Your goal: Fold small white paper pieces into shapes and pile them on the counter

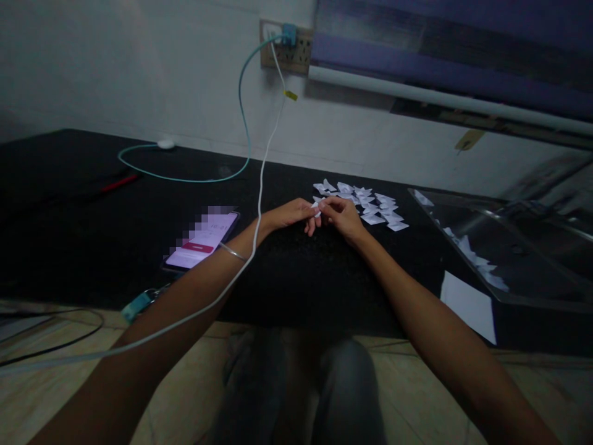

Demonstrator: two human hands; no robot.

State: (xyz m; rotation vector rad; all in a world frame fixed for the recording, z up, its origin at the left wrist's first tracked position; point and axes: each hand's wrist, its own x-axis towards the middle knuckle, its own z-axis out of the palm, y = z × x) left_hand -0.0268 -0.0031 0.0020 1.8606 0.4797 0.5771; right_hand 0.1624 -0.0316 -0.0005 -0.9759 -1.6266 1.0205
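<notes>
White folded paper [317, 209], maybe a boat, too blurry to confirm: pinched by left hand [294, 214] and right hand [343, 217], right of phone [204, 240]; folded pieces [372, 219] farther right.

It is dim here, and all of it looks a bit blue and grey. The black table [115, 247] around my left hand [296, 213] and right hand [341, 218] is so dark that it hides most small marks. The folded paper [317, 209] between them looks pale, with fuzzy edges. Left of my left hand, the phone [206, 235] glows pink, and blocky squares cover its top corner. Right of my right hand, the shiny basin [542, 303] has dull streaks of glare. Past both, the wall [185, 80] is pale but shadowy. Nearer me, my arms [445, 334] look stretched and my legs [347, 395] are blurry.
</notes>
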